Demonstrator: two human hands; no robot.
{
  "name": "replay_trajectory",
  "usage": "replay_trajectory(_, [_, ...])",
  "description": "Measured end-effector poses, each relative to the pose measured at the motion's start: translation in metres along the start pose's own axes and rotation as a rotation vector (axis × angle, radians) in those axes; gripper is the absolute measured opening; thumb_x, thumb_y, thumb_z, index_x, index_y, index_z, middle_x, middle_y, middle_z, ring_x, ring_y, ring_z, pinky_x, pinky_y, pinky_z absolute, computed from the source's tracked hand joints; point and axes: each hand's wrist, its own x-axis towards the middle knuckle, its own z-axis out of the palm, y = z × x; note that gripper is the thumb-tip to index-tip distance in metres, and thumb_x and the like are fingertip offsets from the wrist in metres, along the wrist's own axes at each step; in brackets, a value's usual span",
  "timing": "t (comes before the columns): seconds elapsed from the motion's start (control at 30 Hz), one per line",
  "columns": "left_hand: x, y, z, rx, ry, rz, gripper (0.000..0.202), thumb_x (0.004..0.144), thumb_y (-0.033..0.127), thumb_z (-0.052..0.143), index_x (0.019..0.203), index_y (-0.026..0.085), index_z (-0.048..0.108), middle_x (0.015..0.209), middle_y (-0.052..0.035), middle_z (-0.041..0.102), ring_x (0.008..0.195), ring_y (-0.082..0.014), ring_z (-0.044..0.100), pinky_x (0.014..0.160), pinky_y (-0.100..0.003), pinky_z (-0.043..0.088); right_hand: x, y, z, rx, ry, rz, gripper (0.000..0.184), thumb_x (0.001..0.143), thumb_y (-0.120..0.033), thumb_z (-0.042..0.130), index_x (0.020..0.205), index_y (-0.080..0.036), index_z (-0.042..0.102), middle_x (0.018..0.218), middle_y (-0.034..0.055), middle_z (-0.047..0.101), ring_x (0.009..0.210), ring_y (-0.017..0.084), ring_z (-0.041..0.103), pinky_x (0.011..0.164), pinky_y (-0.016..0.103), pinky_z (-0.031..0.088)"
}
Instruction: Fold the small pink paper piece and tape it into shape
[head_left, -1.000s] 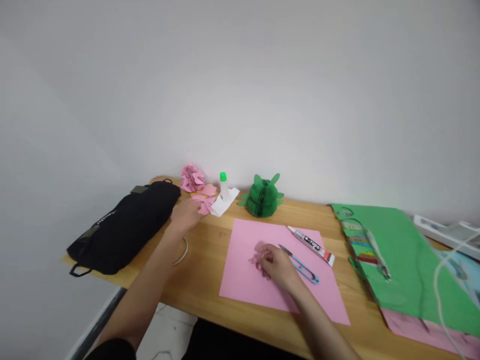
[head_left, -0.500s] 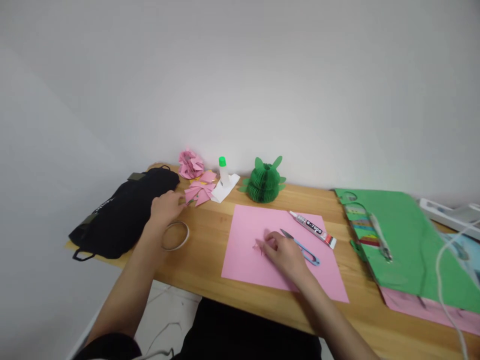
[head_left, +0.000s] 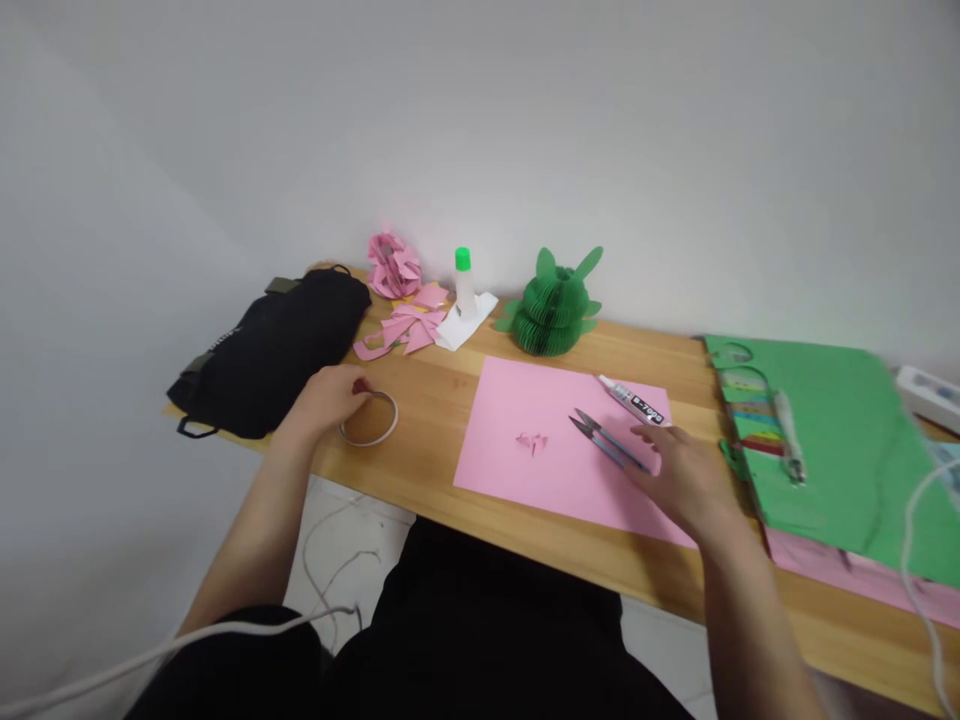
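Touching the handles of the scissors [head_left: 609, 437], the right hand [head_left: 679, 475] is half curled over the right part of the pink sheet [head_left: 517, 470]; whether it grips them, I cannot tell. The left hand [head_left: 330, 395] has its fingertips drawn together at the edge of a ring [head_left: 376, 440] lying on the counter [head_left: 427, 470], its hold unclear. Small pink scraps [head_left: 532, 441] lie on the sheet, left of the scissors, with a glue tube [head_left: 636, 402] just behind the blades.
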Motion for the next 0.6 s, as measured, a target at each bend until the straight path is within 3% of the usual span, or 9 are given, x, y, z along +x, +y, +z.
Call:
replay_trajectory(0.2, [-0.004, 0.016, 0.008, -0.163, -0.03, 0.146, 0.023, 0.092, 0.03, 0.062, 0.107, 0.013, 0.063, 0.108, -0.0074, 0.066, 0.098, -0.0199, 0.065, 0.088, -0.042, 0.055, -0.009, -0.008, 0.017, -0.123, -0.1, -0.045, 0.044, 0.075, -0.012, 0.059, 0.119, -0.012, 0.062, 0.117, 0.0171, 0.065, 0.11, 0.031, 0.062, 0.092, 0.04, 0.048])
replay_trajectory(0.37, [-0.014, 0.026, 0.01, -0.414, -0.027, 0.242, 0.013, 0.073, 0.016, 0.067, 0.086, 0.014, 0.07, 0.084, -0.0059, 0.072, 0.082, -0.0206, 0.067, 0.082, -0.036, 0.056, -0.008, -0.025, 0.021, -0.214, -0.102, 0.0, 0.038, 0.082, -0.018, 0.056, 0.118, -0.006, 0.058, 0.117, 0.0218, 0.063, 0.117, 0.036, 0.056, 0.094, 0.042, 0.045])
replay_trajectory(0.5, [-0.024, 0.038, 0.013, -0.666, -0.032, 0.316, 0.018, 0.067, 0.029, 0.07, 0.078, 0.016, 0.07, 0.078, -0.0052, 0.073, 0.074, -0.0188, 0.067, 0.073, -0.031, 0.056, -0.005, -0.034, 0.02, -0.253, -0.111, 0.051, 0.034, 0.087, -0.023, 0.054, 0.115, -0.004, 0.056, 0.114, 0.0236, 0.063, 0.112, 0.036, 0.059, 0.092, 0.044, 0.045])
replay_trajectory(0.6, [-0.032, 0.06, 0.02, -0.858, -0.104, 0.397, 0.027, 0.06, 0.037, 0.075, 0.076, 0.016, 0.069, 0.074, -0.0044, 0.072, 0.067, -0.0156, 0.065, 0.066, -0.028, 0.055, -0.002, -0.039, 0.019, -0.241, -0.132, 0.104, 0.034, 0.089, -0.03, 0.058, 0.114, -0.007, 0.057, 0.114, 0.0185, 0.064, 0.108, 0.03, 0.061, 0.093, 0.045, 0.046])
